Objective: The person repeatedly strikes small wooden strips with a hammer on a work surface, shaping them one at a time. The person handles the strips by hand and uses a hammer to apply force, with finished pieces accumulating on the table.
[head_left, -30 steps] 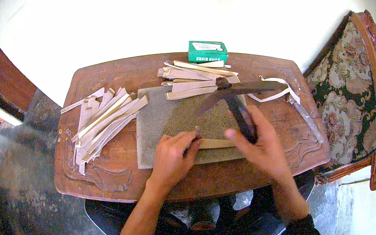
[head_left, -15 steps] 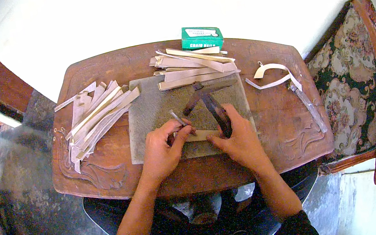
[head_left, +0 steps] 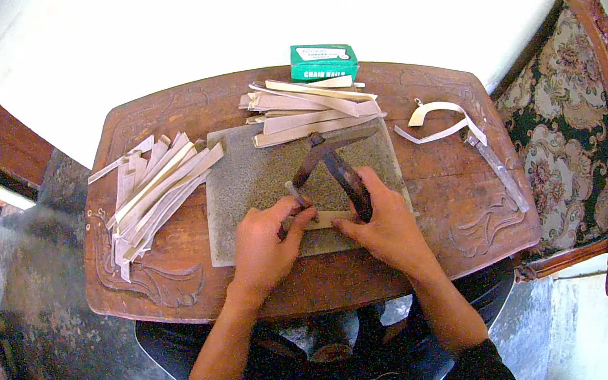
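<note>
Hammer (head_left: 343,176) farther left, dark, curved-headed

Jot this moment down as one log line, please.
left hand: holds slim grey rod | right hand: holds dark long-headed hammer | between hands: pale flat strip | beneath: grey rectangular slab

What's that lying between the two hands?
In the head view, a pale strip shows between the left hand and right hand, over the grey slab.
</note>
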### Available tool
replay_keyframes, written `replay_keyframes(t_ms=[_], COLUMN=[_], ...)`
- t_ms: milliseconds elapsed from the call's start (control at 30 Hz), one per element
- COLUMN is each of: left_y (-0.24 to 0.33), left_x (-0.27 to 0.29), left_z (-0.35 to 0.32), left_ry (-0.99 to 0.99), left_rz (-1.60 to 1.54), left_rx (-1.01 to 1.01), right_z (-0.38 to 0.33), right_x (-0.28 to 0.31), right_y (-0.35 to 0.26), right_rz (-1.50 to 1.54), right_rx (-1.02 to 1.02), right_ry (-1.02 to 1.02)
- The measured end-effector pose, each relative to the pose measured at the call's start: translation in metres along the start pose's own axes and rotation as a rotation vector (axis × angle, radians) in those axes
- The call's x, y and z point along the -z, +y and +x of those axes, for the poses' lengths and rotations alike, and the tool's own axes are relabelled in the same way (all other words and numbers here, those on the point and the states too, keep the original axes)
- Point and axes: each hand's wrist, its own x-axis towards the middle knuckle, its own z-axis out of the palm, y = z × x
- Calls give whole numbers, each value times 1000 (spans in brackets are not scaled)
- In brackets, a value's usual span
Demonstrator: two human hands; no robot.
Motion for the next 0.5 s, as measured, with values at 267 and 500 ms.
replay_keyframes(t_ms=[267,500], left_y=[1,-5], left_x=[-3,-7], left_z=[-1,-1], left_ry=[62,66], left_rz=[131,134], left_rx=[-244,-290], right_z=[1,0], right_x=[-1,7], right_y=[2,-13], right_rz=[9,53], right_rx=[-26,-109], right_ry=[-14,-55])
